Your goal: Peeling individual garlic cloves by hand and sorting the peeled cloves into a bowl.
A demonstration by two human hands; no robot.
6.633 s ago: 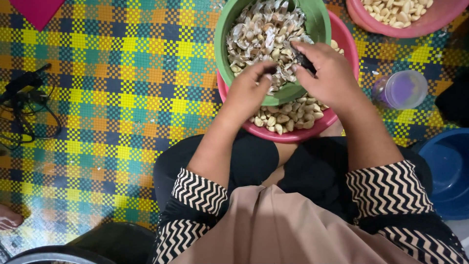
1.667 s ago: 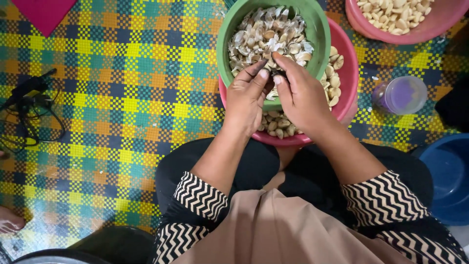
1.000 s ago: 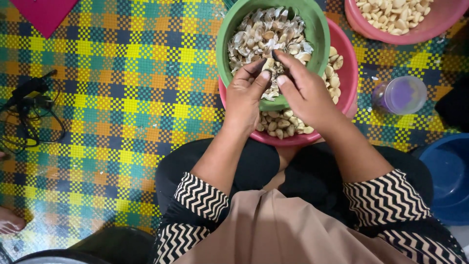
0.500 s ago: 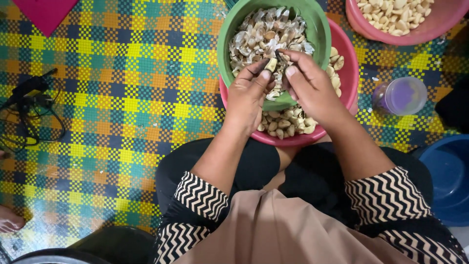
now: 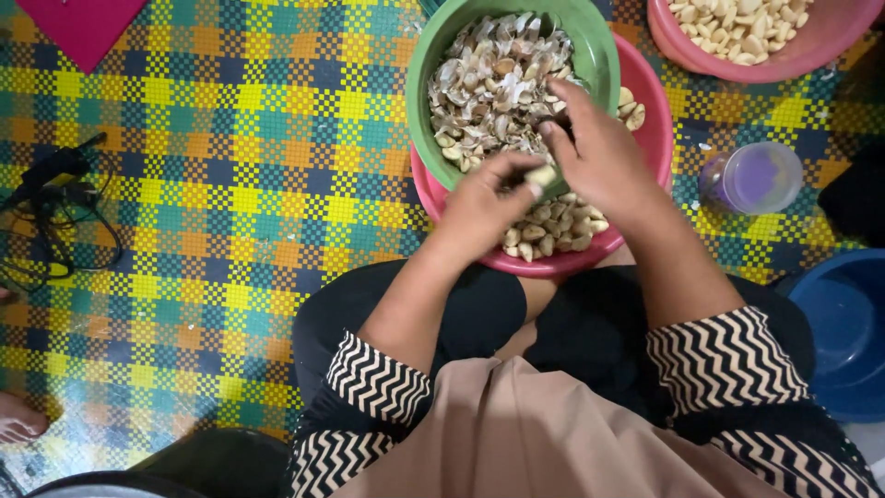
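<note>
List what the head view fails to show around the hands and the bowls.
- What the right hand grips: its own fingers and palm cover it.
- The pale piece at the left hand: too small to tell peeled or not.
- Pink bowl: the green bowl and both hands hide most of it.
- Second pink bowl: cut by the top edge.
- Blue basin: cut by the right edge.

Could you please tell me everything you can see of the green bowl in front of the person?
The green bowl is round and smooth, plastic by its look, with a plain rim. It stands upright, nested on top of a pink bowl of pale cloves, on the woven checked mat. It is heaped with papery, whitish-brown peelings. The right hand reaches over its near rim; the left hand is just below it.
</note>
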